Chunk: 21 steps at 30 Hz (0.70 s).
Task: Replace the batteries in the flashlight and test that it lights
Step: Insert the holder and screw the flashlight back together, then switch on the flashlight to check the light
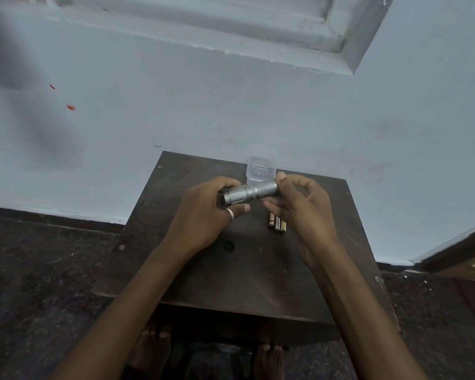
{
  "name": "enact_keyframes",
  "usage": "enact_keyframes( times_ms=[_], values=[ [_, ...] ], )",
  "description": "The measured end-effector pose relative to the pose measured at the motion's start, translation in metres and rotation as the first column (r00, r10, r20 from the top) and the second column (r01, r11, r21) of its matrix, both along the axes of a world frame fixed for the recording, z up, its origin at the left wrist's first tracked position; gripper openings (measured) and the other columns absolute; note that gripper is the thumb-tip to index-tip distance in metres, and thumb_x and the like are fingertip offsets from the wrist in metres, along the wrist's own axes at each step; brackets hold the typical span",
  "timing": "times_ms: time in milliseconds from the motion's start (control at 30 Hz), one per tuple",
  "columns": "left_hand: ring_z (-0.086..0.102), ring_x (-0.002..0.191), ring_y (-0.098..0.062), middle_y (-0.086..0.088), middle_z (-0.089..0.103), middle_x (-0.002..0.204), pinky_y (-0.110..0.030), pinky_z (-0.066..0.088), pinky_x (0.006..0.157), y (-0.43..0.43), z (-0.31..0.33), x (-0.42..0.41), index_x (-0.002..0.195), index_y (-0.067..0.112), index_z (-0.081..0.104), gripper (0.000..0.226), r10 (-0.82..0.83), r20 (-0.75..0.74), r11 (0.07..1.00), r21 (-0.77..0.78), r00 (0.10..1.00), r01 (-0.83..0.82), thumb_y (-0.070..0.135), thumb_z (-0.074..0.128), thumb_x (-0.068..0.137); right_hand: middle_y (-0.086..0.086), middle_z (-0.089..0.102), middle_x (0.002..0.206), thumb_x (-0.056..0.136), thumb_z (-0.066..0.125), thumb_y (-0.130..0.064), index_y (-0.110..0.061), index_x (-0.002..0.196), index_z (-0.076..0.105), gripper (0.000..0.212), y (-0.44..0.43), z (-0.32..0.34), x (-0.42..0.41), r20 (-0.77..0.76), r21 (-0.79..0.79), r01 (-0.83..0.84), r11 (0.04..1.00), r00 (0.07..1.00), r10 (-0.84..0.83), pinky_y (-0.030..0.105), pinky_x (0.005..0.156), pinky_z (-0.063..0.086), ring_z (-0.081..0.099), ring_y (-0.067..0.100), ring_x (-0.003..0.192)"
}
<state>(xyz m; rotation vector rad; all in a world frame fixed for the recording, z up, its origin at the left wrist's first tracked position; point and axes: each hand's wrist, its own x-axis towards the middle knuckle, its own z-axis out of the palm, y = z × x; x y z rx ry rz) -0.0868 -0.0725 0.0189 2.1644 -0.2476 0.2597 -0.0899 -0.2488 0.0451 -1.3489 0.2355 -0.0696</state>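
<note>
The silver flashlight [250,192] is held level above the dark table [192,270], its head gripped by the left hand [203,212] and its tail pinched by the right hand [296,204], while three batteries [277,224] lie untouched, so swapping and testing are judged undone.

Silver flashlight [249,192], gold-and-black batteries [277,224], dark brown table [231,270], pale blue wall [231,105]

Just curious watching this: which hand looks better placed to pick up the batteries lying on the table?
The right hand, probably. The batteries lie just beneath it, and only its fingertips pinch the flashlight end. The left hand wraps the head.
</note>
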Motion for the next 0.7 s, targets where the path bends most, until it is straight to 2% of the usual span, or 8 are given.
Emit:
enact_keyframes(
  times_ms=[67,133,233,400,533,600,700],
  values=[
    [0.068,0.084,0.001,0.013,0.073,0.092,-0.012,0.051,0.075,-0.002,0.003,0.001,0.106,0.026,0.070,0.037,-0.005,-0.065,0.991,-0.136,0.998,-0.004,0.031,0.085,0.073,0.021,0.074,0.091,0.096,0.066,-0.026,0.005,0.114,0.056,0.037,0.004,-0.001,0.000,0.009,0.033,0.061,0.998,0.998,-0.062,0.026,0.066,0.060,0.075,0.033,0.083],
    [0.070,0.085,-0.001,0.011,0.075,0.094,-0.025,0.058,0.081,-0.003,0.001,0.003,0.107,0.025,0.070,0.039,-0.014,-0.093,0.972,-0.234,0.996,-0.008,0.030,0.087,0.071,0.018,0.074,0.084,0.097,0.064,-0.027,0.002,0.107,0.057,0.032,0.006,-0.001,-0.001,0.034,0.035,0.101,0.994,0.994,-0.102,0.025,0.064,0.060,0.074,0.025,0.073],
    [0.072,0.090,-0.004,0.008,0.076,0.100,-0.036,0.059,0.086,-0.003,-0.002,0.004,0.111,0.022,0.069,0.044,-0.020,-0.103,0.958,-0.287,0.994,-0.011,0.030,0.086,0.072,0.019,0.074,0.087,0.097,0.064,-0.027,0.002,0.107,0.057,0.032,0.010,-0.001,-0.002,0.051,0.050,0.130,0.990,0.990,-0.132,0.026,0.064,0.060,0.074,0.021,0.073],
    [0.072,0.090,-0.003,0.008,0.076,0.099,-0.033,0.059,0.087,-0.007,-0.002,0.002,0.110,0.023,0.070,0.041,-0.027,-0.106,0.944,-0.330,0.994,-0.010,0.026,0.086,0.072,0.027,0.072,0.100,0.089,0.075,-0.018,0.007,0.122,0.050,0.049,0.020,-0.002,-0.005,0.048,0.108,0.151,0.983,0.987,-0.157,0.029,0.068,0.061,0.076,0.029,0.086],
    [0.071,0.093,-0.002,0.010,0.076,0.100,-0.029,0.057,0.087,-0.009,0.004,-0.001,0.110,0.026,0.070,0.036,-0.064,-0.146,0.913,-0.407,0.987,-0.001,0.030,0.082,0.077,0.021,0.072,0.093,0.088,0.076,-0.015,0.007,0.121,0.050,0.047,0.020,0.000,-0.003,0.061,0.144,0.188,0.971,0.978,-0.199,0.028,0.069,0.060,0.076,0.025,0.082],
    [0.069,0.099,-0.001,0.010,0.075,0.105,-0.028,0.054,0.091,-0.010,0.011,-0.001,0.112,0.025,0.068,0.036,-0.085,-0.256,0.831,-0.551,0.963,-0.073,0.044,0.074,0.083,0.015,0.073,0.086,0.088,0.076,-0.013,0.004,0.118,0.051,0.043,0.019,0.001,-0.002,0.067,0.153,0.197,0.968,0.976,-0.209,0.030,0.070,0.060,0.076,0.025,0.082],
    [0.058,0.123,-0.009,0.006,0.066,0.129,-0.037,0.045,0.106,-0.003,0.020,0.003,0.129,0.022,0.058,0.063,-0.225,-0.432,0.569,-0.786,0.874,-0.242,0.069,0.046,0.088,0.012,0.071,0.081,0.089,0.074,-0.013,-0.001,0.110,0.053,0.032,0.016,0.003,-0.001,0.077,0.158,0.201,0.967,0.974,-0.215,0.029,0.068,0.060,0.075,0.023,0.079]
  ],
)
